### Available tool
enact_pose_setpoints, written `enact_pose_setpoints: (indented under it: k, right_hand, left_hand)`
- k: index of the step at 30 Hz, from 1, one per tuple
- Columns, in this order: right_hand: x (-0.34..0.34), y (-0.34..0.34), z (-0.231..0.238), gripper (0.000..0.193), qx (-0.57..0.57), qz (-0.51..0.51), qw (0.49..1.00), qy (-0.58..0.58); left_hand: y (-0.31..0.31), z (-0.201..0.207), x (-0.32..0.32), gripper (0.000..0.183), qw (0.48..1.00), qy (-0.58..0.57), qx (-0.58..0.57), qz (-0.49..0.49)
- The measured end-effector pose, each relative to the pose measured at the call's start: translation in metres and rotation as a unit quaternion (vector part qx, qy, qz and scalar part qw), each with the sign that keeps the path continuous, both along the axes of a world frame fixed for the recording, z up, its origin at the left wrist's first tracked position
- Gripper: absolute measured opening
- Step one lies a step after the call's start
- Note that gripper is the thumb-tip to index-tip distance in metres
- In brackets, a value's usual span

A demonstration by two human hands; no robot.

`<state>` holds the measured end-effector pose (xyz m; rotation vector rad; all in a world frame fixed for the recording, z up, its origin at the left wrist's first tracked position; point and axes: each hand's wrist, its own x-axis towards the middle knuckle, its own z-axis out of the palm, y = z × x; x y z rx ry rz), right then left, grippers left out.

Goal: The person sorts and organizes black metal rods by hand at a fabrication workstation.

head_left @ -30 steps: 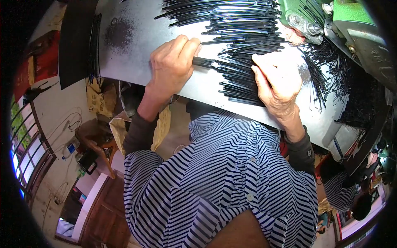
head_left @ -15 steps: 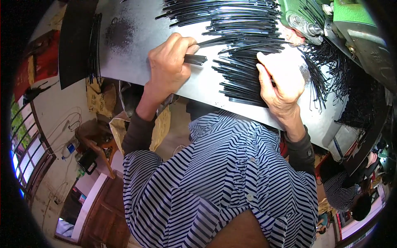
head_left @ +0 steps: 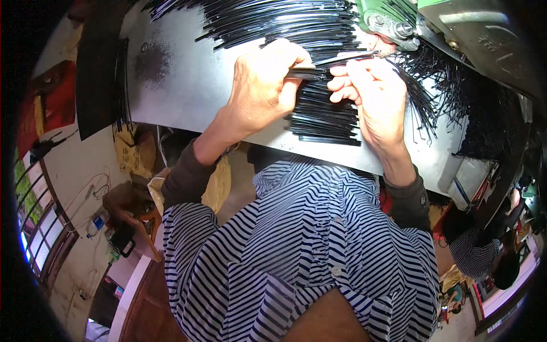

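Observation:
My left hand [head_left: 256, 85] is closed around a small bundle of thin black strips [head_left: 306, 74], their ends poking out toward the right. One black strip [head_left: 342, 58] angles from beside that bundle over to my right hand [head_left: 383, 102], whose thumb and forefinger pinch it near its far end. The other right fingers are curled loosely. Below both hands, a row of black strips [head_left: 325, 122] lies side by side on the grey metal tabletop [head_left: 194, 97]. Beyond them spreads a larger pile of similar strips [head_left: 279, 25].
A green machine with metal fittings [head_left: 393, 27] stands at the far right. Thin black pieces [head_left: 450, 105] are heaped beside it. More strips [head_left: 121, 85] lie by a black sheet [head_left: 99, 68] at the left edge. Another person [head_left: 473, 253] is at the lower right.
My left hand has moved right with its bundle, close to my right hand. My right hand has risen from the row of strips and now pinches one strip. The view has shifted slightly.

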<state>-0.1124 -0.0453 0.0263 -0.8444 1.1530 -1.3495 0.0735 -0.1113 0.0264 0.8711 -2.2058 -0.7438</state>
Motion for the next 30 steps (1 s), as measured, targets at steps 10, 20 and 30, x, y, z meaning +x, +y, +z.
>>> enact_pose_setpoints:
  k: [10, 20, 30]
  right_hand:
    - [-0.001, 0.001, -0.005, 0.016, 0.009, -0.035, 0.998, -0.06]
    - [-0.01, 0.0, -0.007, 0.019, -0.005, -0.077, 0.992, -0.1]
    - [-0.015, 0.001, -0.011, 0.023, 0.007, -0.071, 0.988, -0.135]
  left_hand:
    - [0.002, 0.003, -0.01, 0.014, 0.996, 0.02, 0.09, -0.001]
    - [0.001, 0.0, -0.01, 0.007, 0.984, 0.056, 0.167, 0.01]
    - [-0.003, 0.003, -0.006, 0.008, 0.986, 0.047, 0.159, 0.002]
